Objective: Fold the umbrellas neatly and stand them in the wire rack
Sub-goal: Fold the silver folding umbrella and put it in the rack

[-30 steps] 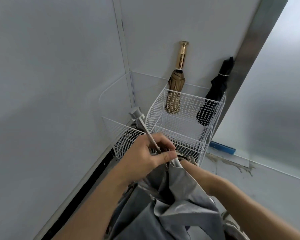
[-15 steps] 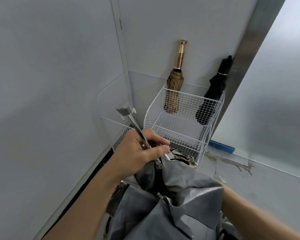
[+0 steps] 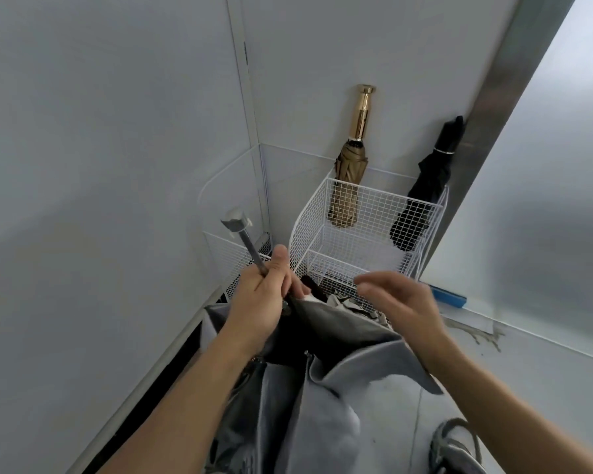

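My left hand (image 3: 266, 295) grips the metal shaft of a grey umbrella (image 3: 326, 381), whose loose fabric hangs down in front of me. The shaft's tip cap (image 3: 235, 222) points up and away to the left. My right hand (image 3: 399, 302) hovers just above the fabric with fingers loosely bent, holding nothing. Ahead in the corner stands the white wire rack (image 3: 367, 234). A folded tan umbrella with a gold handle (image 3: 351, 172) stands in its back left, and a folded black umbrella (image 3: 425, 189) leans in its back right.
A lower wire basket (image 3: 231, 256) sits left of the rack against the wall. White walls close the corner, and a metal frame (image 3: 493, 97) with frosted glass runs along the right. A blue strip (image 3: 449, 297) lies on the floor ledge. A sandalled foot (image 3: 454, 446) shows bottom right.
My right hand came out from under the grey fabric and now hovers above it. The left hand shifted slightly with the shaft, and the tip swung a little left.
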`<state>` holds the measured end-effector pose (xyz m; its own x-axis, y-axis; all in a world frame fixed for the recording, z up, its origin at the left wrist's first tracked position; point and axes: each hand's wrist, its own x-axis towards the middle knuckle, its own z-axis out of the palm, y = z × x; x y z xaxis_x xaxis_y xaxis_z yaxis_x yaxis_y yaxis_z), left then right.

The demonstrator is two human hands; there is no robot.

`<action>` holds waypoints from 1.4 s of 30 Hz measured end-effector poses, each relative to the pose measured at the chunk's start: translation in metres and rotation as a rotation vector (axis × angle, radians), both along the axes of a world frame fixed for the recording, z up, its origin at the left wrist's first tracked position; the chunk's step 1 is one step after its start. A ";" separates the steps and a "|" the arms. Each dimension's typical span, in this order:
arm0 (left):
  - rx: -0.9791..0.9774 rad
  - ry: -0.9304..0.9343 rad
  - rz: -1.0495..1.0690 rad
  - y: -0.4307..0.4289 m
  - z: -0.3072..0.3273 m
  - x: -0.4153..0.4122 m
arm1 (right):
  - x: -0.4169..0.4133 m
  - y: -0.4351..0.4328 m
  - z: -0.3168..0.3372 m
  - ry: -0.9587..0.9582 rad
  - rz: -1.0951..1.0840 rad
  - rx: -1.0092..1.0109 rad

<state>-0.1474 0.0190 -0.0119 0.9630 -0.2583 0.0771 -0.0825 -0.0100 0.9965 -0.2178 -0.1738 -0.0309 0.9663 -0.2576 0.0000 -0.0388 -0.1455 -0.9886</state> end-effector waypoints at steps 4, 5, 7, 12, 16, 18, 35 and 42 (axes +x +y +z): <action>0.031 0.043 0.199 0.006 -0.009 0.015 | -0.030 0.006 0.024 -0.315 0.089 -0.440; 0.028 0.058 0.218 0.007 -0.009 0.017 | -0.031 0.010 0.017 -0.292 0.177 -0.617; 0.053 0.055 0.250 0.007 -0.009 0.019 | -0.032 0.014 -0.002 -0.245 0.306 -0.881; 0.010 0.101 0.184 -0.003 -0.002 0.003 | -0.017 0.017 -0.025 -0.178 0.155 -0.838; -0.067 0.132 0.025 -0.013 0.007 -0.014 | -0.006 0.020 -0.023 -0.083 0.012 -0.705; -0.094 0.130 -0.054 -0.016 0.009 -0.021 | 0.000 0.019 -0.024 -0.022 0.004 -0.664; 0.071 0.160 0.549 -0.001 -0.005 0.016 | -0.025 0.029 0.010 -0.630 -0.132 -0.592; 0.038 0.196 0.485 -0.011 -0.003 0.007 | -0.023 0.051 -0.018 -0.332 0.156 -0.868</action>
<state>-0.1403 0.0076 -0.0149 0.9679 0.2220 -0.1177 0.1290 -0.0368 0.9910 -0.2410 -0.1230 -0.0486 0.9062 0.0941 0.4123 0.3073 -0.8162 -0.4893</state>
